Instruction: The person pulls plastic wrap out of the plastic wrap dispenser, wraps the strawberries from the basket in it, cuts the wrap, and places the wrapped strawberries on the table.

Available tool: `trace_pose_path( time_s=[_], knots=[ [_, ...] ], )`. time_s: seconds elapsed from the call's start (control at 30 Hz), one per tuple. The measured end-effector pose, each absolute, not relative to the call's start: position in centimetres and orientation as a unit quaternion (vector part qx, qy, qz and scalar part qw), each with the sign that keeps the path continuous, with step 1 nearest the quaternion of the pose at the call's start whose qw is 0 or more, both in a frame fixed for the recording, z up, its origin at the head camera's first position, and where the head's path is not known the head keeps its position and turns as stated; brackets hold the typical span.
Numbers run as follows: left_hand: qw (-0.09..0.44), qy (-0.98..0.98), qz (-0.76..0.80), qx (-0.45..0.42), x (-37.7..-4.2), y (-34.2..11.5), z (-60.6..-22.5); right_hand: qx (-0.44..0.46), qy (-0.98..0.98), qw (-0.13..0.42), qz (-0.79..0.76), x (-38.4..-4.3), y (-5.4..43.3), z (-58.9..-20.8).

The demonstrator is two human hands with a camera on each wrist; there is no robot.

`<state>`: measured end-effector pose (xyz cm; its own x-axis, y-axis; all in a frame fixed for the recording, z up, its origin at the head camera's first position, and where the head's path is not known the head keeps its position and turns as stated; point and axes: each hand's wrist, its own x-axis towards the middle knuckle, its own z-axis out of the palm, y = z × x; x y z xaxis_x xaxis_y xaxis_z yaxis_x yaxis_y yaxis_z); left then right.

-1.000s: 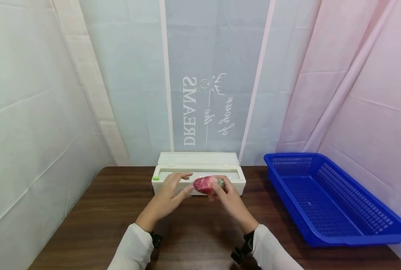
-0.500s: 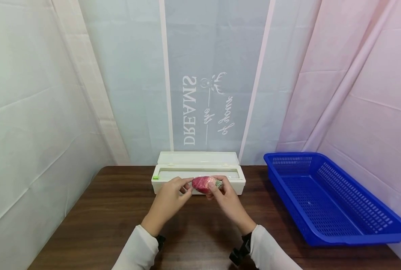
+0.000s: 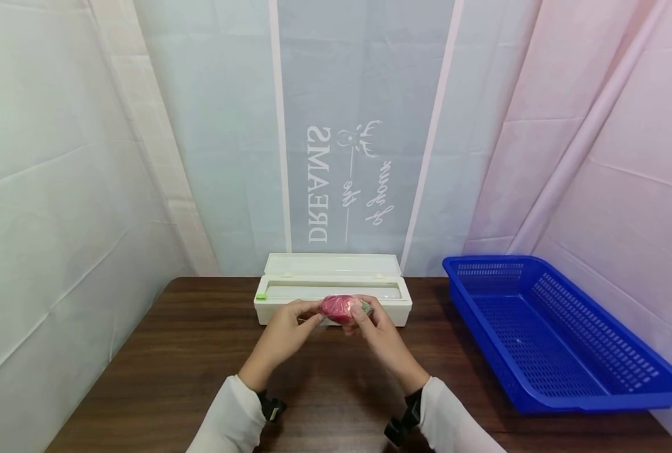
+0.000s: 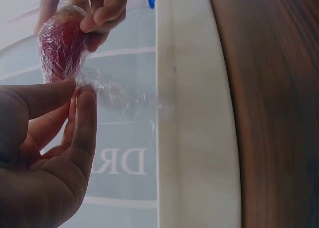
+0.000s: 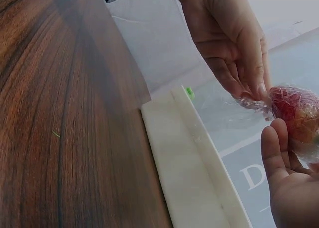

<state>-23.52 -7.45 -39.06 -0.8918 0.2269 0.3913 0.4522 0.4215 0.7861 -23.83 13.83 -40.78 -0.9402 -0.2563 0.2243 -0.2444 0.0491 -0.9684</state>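
Above the front of a white cling film dispenser [image 3: 336,311], my right hand [image 3: 382,330] holds a red, rounded fruit or vegetable [image 3: 336,308] with a green end. Clear cling film [image 4: 60,44] wraps it tightly, crinkled and shiny. Thumb and fingers of that hand grip the green end. At the opposite end, my left hand [image 3: 285,336] pinches a gathered, loose tail of the film between thumb and fingertips. In the left wrist view, part of this tail [image 4: 117,96] hangs past the fingertips. The exact kind of produce is hard to tell through the wrap.
The dispenser's clear lid [image 3: 333,264] stands raised, and a green slider [image 3: 262,296] sits at its left end. A blue perforated basket [image 3: 568,402] stands on the right of the brown wooden table [image 3: 160,371]. Fabric curtains [image 3: 228,157] enclose the back and sides.
My left hand has come in from spread fingers to pinching the film tail at the red end. My right hand keeps its grip, and the wrapped produce has shifted slightly left.
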Motion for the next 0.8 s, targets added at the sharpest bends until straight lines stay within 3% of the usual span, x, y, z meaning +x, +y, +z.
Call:
trace_pose_path(
  time_s=[0.37,0.8],
  knots=[
    [-0.053,-0.749,-0.626,-0.209,-23.84,-7.42,-39.15,-0.171,0.701,-0.019,-0.693,-24.05,13.71,-41.35],
    [-0.104,-0.693,-0.681,-0.212,-24.27,-7.03,-39.72,-0.172,0.744,-0.054,-0.643,-23.70,13.23,-41.42]
  ],
)
